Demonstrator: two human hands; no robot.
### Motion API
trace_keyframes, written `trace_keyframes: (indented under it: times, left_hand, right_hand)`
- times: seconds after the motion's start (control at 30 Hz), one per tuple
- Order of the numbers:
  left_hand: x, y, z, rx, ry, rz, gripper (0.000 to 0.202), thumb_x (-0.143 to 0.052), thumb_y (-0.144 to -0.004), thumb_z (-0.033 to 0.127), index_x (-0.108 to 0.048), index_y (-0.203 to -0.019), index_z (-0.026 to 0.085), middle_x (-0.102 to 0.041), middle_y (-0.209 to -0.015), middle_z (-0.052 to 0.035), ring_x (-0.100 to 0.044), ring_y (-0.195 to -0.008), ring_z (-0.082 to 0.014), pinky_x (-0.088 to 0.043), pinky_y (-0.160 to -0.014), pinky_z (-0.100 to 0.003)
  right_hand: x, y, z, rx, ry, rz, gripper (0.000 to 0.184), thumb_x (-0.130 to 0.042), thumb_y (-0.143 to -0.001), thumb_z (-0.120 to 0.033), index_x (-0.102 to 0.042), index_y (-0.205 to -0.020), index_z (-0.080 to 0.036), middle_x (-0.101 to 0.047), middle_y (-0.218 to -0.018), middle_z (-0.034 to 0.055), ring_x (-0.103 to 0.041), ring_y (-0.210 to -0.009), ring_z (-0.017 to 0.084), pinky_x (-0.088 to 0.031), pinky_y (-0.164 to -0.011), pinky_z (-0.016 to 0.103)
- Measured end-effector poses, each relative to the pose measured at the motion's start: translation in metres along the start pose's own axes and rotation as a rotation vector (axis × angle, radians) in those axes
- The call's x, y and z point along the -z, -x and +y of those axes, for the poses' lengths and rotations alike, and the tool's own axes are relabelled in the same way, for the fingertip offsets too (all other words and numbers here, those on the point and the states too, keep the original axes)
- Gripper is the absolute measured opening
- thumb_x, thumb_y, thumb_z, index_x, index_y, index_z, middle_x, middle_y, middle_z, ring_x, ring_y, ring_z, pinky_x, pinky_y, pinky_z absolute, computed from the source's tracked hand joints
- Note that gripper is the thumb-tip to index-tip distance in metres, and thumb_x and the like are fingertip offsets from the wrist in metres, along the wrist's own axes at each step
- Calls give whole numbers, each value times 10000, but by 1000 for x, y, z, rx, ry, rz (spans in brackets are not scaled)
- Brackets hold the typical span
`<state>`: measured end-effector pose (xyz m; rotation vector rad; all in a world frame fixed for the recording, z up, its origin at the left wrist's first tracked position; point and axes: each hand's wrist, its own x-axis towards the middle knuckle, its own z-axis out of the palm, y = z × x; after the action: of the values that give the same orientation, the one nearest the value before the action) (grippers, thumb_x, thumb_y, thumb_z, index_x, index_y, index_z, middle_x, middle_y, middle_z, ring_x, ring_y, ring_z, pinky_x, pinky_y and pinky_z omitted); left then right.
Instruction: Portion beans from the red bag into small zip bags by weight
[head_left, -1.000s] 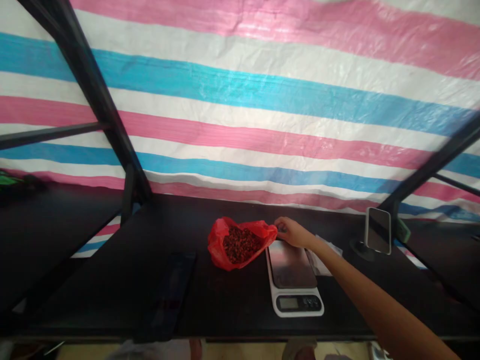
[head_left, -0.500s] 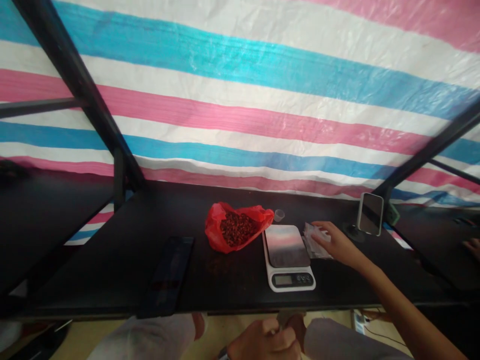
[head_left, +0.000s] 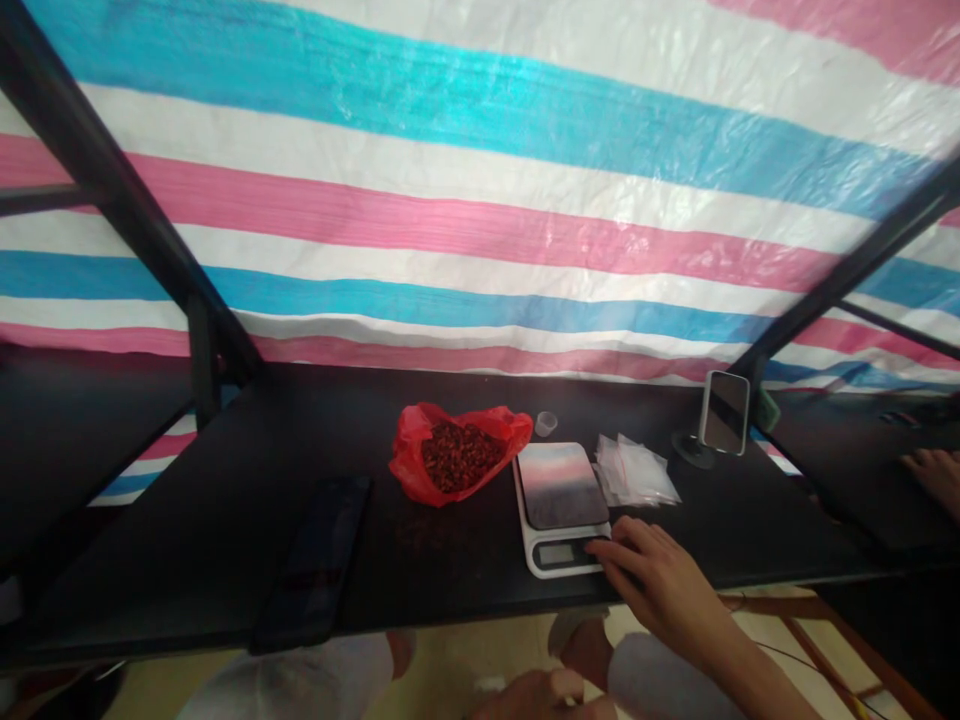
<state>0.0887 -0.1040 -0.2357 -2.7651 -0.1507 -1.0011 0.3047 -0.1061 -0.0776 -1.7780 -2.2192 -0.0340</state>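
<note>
The index finger of my right hand (head_left: 664, 580) is at the button panel of a white kitchen scale (head_left: 532, 553); its other fingers are loosely spread and hold nothing. The scale has a bare metal plate and a small display. Just right of it lie small clear plastic zip bags (head_left: 639, 473) in a loose pile. An open red plastic bag (head_left: 409, 470) full of dark reddish-brown dried bits (head_left: 461, 456) stands left of the scale. My left hand (head_left: 536, 697) is low over my lap, fingers curled and partly cut off by the frame; whatever they may hold is hidden.
A small clear cup (head_left: 546, 423) stands behind the scale. On the black table (head_left: 450, 590) a dark flat tablet-like slab (head_left: 315, 560) lies at the left. A phone on a stand (head_left: 725, 412) is at the back right. Another person's hand (head_left: 934, 475) shows at the far right.
My right hand has left the plastic bags and come down and toward me to the scale's buttons. The bags stay on the table. My left hand sits lower in view.
</note>
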Motion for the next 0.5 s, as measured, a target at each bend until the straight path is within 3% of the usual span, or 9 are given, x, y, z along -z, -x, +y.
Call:
trace_keyframes:
  times: [0.13, 0.23, 0.33, 0.4, 0.5]
  left_hand:
    - [11, -8, -17, -43, 129, 200, 244, -927, -786, 420, -698, -743, 348, -670, -692, 59, -524, -609, -120, -383, -490, -279]
    - [21, -12, -28, -54, 195, 205, 188, -897, -852, 349, -717, -820, 304, -745, -875, 77, -623, -838, -98, -480, -686, -242]
    - [26, -13, -31, -14, 235, 196, 211, -929, -827, 298, -722, -855, 268, -720, -829, 71, -638, -906, -96, -482, -745, -241]
    - [28, -14, -31, -26, 215, 211, 222, -945, -802, 267, -727, -837, 271, -721, -831, 80, -648, -911, -85, -483, -700, -238]
    - [30, -14, -31, -54, 168, 206, 223, -939, -818, 303, -718, -812, 271, -738, -865, 94, -654, -940, -74, -486, -700, -230]
  right_hand:
    - [-1, -2, 1, -62, -50, -15, 244, -585, -1012, -249, -806, -1096, -309, -715, -951, 68, -695, -823, 242, -542, -732, 382]
    - [4, -1, 1, -118, -126, -74, 263, -579, -1032, -282, -815, -1125, -349, -696, -917, 55, -701, -827, 236, -560, -727, 367]
    - [7, 2, 6, -135, -241, -105, 295, -537, -1065, -325, -803, -1189, -351, -696, -961, 62, -713, -862, 221, -592, -764, 342]
    - [9, 0, 17, -154, -294, -45, 308, -515, -1077, -363, -786, -1218, -329, -709, -1010, 75, -723, -916, 223, -606, -814, 336]
    - [18, -11, 39, -241, -234, 152, 307, -517, -1067, -407, -779, -1162, -280, -726, -1006, 89, -733, -935, 241, -606, -845, 353]
